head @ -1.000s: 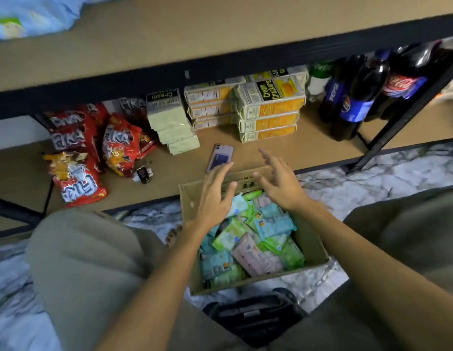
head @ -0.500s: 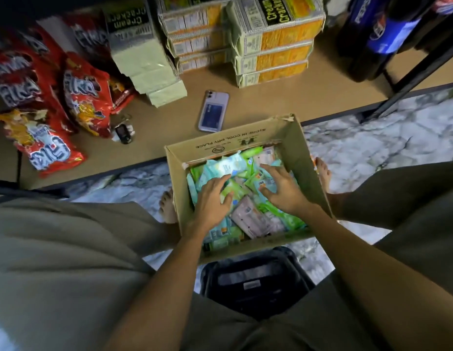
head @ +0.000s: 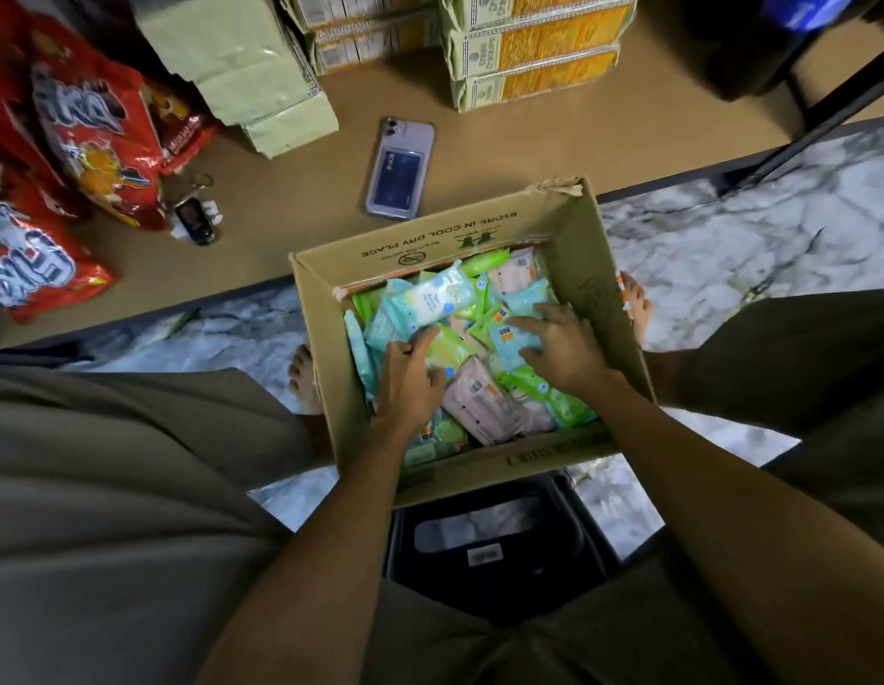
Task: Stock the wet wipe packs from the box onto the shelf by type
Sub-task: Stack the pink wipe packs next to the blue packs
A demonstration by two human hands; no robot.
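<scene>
The cardboard box [head: 573,239] is sitting on the floor beneath both hands, holding a loose jumble of wet wipe packs [head: 484,402] in blue, green and pink. The shelf [head: 301,155] is lying just beyond the hands, carrying none of them yet. The left hand [head: 409,375] is curling onto a green pack [head: 447,349]; the right hand [head: 561,346] is spreading flat over a blue pack [head: 510,338]. Gathering one colour at a time is probably wisest.
</scene>
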